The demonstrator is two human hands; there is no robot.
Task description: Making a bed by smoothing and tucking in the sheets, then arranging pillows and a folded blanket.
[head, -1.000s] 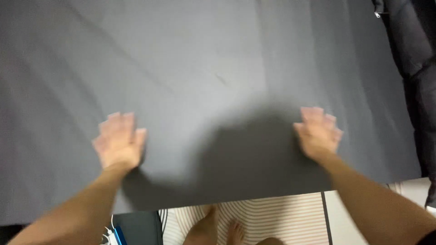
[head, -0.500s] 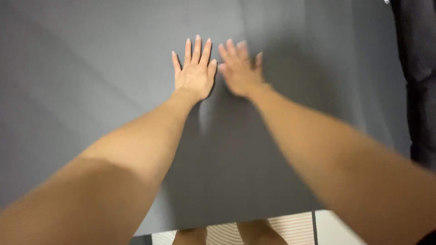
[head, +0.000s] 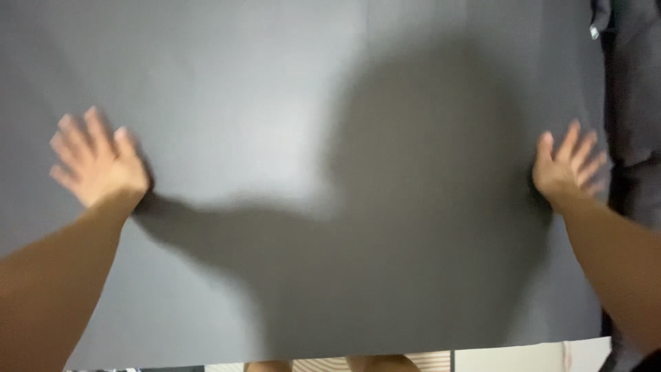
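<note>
grey sheet (head: 275, 138) under flat hands

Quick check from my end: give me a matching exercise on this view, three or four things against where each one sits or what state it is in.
Things:
1. left hand
2. right hand
3. grey sheet
4. dark garment

Places or states:
a. spread flat, fills most of the view
b. fingers splayed, on the sheet near its right edge
c. lies beyond the sheet's right edge
d. blurred, fingers splayed, on the sheet at the left

Pairs: 1-d, 2-b, 3-a, 4-c
</note>
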